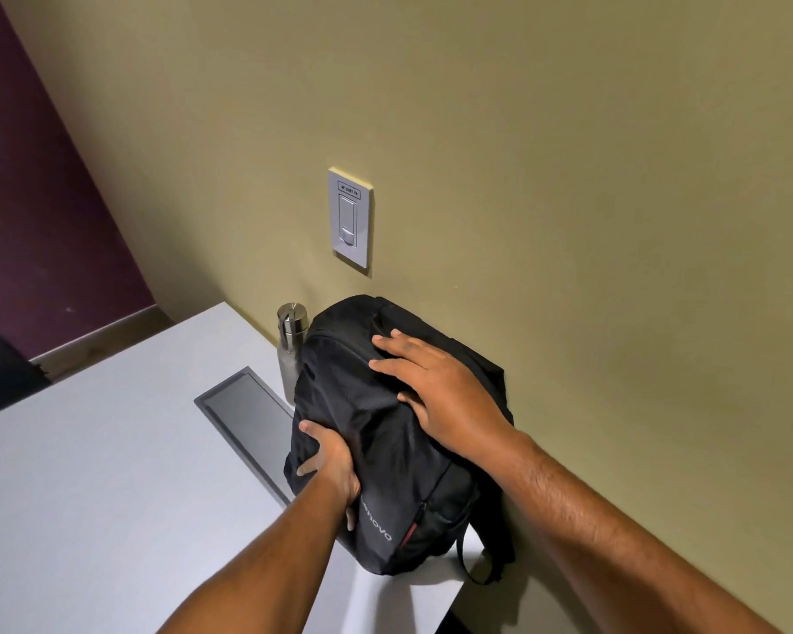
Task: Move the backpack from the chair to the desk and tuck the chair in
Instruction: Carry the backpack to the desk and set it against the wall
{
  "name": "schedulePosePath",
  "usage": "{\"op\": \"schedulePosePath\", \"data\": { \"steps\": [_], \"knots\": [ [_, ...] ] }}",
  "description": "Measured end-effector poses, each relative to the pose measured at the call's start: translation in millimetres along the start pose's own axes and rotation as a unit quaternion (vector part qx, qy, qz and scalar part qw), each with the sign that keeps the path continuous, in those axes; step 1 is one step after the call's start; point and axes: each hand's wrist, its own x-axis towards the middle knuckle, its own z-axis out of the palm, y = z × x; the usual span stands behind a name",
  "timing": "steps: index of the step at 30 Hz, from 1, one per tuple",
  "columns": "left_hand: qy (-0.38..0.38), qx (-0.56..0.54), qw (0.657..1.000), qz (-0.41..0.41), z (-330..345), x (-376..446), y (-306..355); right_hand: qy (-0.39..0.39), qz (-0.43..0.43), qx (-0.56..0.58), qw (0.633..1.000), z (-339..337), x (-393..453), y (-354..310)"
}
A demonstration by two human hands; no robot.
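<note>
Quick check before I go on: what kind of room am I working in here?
Probably an office or study room. A plain white desk with a recessed cable hatch stands against a painted wall carrying a labelled switch plate; a laptop-brand backpack and steel bottle sit on it.

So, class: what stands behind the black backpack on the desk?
A steel bottle stands behind the backpack, against the wall. Its cap and shoulder show; the bag covers its lower part. Both hands, left and right, rest on the bag.

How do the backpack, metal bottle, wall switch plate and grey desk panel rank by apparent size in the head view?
1. backpack
2. grey desk panel
3. wall switch plate and metal bottle: unsure, since the backpack hides part of the bottle.
</note>
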Motion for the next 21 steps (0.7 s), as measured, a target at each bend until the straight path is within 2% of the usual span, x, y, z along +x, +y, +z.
{"op": "schedulePosePath", "data": {
  "steps": [4,8,12,14,16,18,21],
  "knots": [
    [-0.046,0.081,0.996,-0.001,-9,24,-1,0.001,0.021,0.035,0.999,-2,0,2],
    [-0.069,0.122,0.99,-0.008,-30,-4,4,-0.003,0.03,0.03,0.999,-9,-1,-5],
    [-0.092,0.167,0.977,0.098,-43,5,2,-0.035,0.06,-0.015,0.997,-17,-2,-23],
    [-0.084,0.229,0.96,0.136,-45,28,-2,-0.051,0.064,-0.049,0.995,-18,-5,-34],
    [-0.053,0.307,0.93,0.194,-59,11,2,-0.063,0.074,-0.094,0.991,-15,-9,-47],
    [-0.021,0.378,0.871,0.314,-81,-27,7,-0.069,0.093,-0.147,0.982,-8,-11,-61],
    [0.019,0.457,0.784,0.42,-115,-40,14,-0.058,0.113,-0.187,0.974,6,-14,-84]
  ]
}}
